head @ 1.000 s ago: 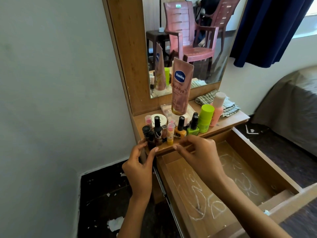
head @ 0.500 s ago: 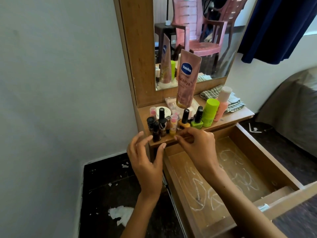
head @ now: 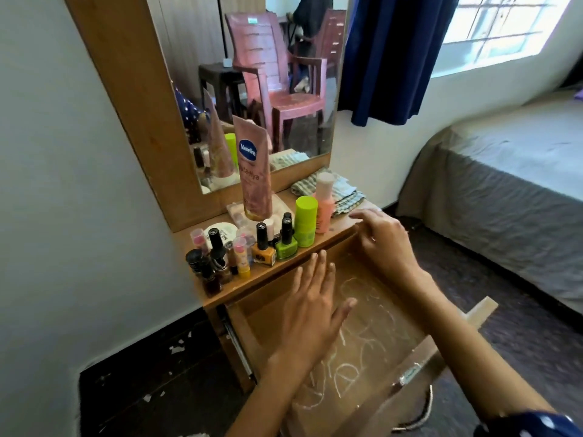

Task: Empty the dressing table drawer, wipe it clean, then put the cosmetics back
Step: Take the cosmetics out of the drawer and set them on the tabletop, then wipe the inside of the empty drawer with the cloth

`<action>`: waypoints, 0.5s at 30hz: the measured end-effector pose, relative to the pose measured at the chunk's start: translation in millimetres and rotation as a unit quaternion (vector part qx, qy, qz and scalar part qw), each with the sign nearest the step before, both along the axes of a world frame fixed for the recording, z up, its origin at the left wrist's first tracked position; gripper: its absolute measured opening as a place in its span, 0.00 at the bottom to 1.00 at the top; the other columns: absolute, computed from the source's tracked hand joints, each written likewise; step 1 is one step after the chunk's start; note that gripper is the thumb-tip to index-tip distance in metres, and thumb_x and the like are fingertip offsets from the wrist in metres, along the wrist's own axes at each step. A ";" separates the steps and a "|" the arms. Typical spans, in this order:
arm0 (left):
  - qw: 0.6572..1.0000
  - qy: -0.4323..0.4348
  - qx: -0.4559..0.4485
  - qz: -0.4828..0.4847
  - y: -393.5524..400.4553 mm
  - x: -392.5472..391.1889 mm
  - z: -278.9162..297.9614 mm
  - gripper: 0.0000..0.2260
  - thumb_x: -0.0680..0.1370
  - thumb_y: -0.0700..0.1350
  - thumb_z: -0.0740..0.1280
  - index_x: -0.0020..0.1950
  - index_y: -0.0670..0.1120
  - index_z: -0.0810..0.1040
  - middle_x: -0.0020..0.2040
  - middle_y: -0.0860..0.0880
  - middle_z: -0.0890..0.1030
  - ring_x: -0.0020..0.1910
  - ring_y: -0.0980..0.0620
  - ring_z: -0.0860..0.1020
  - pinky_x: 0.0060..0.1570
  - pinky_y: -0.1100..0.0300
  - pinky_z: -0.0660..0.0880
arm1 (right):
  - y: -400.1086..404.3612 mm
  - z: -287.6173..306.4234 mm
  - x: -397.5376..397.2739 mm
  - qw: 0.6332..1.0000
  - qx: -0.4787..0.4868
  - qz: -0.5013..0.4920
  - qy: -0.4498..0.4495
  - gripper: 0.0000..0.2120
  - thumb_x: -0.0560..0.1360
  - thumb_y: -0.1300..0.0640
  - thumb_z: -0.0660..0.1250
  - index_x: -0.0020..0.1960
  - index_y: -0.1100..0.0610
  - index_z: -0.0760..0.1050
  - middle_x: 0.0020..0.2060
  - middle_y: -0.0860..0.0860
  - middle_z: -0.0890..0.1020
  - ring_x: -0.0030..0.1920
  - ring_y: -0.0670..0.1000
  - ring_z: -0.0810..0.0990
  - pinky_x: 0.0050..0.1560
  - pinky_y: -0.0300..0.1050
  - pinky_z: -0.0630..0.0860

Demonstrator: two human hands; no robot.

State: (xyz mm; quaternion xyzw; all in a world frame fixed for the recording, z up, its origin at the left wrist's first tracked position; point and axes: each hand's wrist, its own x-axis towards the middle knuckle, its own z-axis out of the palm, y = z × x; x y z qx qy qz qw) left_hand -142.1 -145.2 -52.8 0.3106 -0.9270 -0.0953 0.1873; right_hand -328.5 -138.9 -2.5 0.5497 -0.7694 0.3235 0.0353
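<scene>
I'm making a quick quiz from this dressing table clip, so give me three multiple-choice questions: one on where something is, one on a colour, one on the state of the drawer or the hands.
1. Where does the folded cloth lie?
A. In the drawer
B. On the tabletop behind the pink bottle
C. On the floor

2. What colour is the square nail polish bottle beside the orange one?
A. Lime green
B. Blue
C. Red

3. What state is the drawer in?
A. Shut
B. Open, full of cosmetics
C. Open, no cosmetics, white smears on its floor

Answers: 1 B, it lies at the back right of the top. 2 A, its glass is lime green. 3 C, it is pulled out, with the left hand open over it.
</scene>
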 end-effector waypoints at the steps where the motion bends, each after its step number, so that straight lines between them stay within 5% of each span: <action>1: 1.000 -0.026 -0.014 -0.002 -6.1 -8.1 0.6 0.32 0.79 0.64 0.42 0.76 0.46 0.42 0.76 0.48 0.37 0.74 0.54 0.33 0.70 0.56 0.31 | -11.9 -0.4 -5.2 1.000 0.004 0.019 0.005 0.14 0.76 0.64 0.63 0.61 0.58 0.78 0.61 0.55 0.79 0.62 0.56 0.77 0.63 0.51 0.73; 5: 0.993 -0.109 -0.051 0.001 -21.5 -31.8 3.6 0.33 0.80 0.62 0.44 0.76 0.43 0.38 0.76 0.44 0.36 0.74 0.51 0.34 0.71 0.54 0.30 | -51.7 -1.7 -18.7 0.990 0.082 0.090 0.065 0.21 0.79 0.62 0.60 0.72 0.59 0.66 0.73 0.54 0.66 0.75 0.53 0.62 0.75 0.47 0.56; 9: 0.991 -0.124 -0.054 0.020 -24.3 -40.1 5.3 0.35 0.80 0.63 0.45 0.76 0.40 0.39 0.77 0.42 0.39 0.75 0.50 0.36 0.73 0.53 0.33 | -59.5 -5.1 -20.1 0.984 0.121 0.087 0.096 0.21 0.81 0.53 0.58 0.72 0.56 0.66 0.71 0.54 0.71 0.71 0.53 0.68 0.71 0.47 0.61; 15: 0.993 -0.109 -0.028 0.024 -22.3 -43.3 8.0 0.36 0.80 0.63 0.46 0.76 0.40 0.40 0.77 0.43 0.40 0.75 0.50 0.37 0.72 0.54 0.33 | -31.4 -4.4 -23.4 0.979 0.114 -0.002 0.167 0.20 0.74 0.44 0.67 0.62 0.53 0.75 0.56 0.55 0.77 0.59 0.58 0.74 0.62 0.51 0.66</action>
